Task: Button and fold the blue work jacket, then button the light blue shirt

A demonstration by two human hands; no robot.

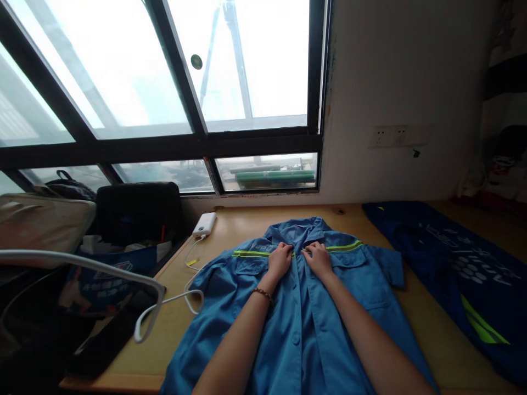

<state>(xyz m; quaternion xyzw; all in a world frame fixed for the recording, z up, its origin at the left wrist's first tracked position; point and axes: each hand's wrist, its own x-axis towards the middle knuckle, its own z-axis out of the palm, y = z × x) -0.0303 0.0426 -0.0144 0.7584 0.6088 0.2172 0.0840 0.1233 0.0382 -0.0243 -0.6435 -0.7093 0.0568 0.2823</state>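
Observation:
A blue work shirt with yellow-green reflective stripes lies spread on the wooden table, its collar towards the window. Its front hangs open, with the two edges a little apart. My left hand pinches the left front edge near the stripe, just below the collar. Opposite it, my right hand pinches the other front edge at the same height. Buttons show down the left edge. What lies between the fingertips, beyond the cloth edges, is too small to make out.
On the table a white power bank trails a white cable beside the left sleeve. A dark blue garment lies to the right. Bags and a black chair back crowd the left; windows and a wall stand behind.

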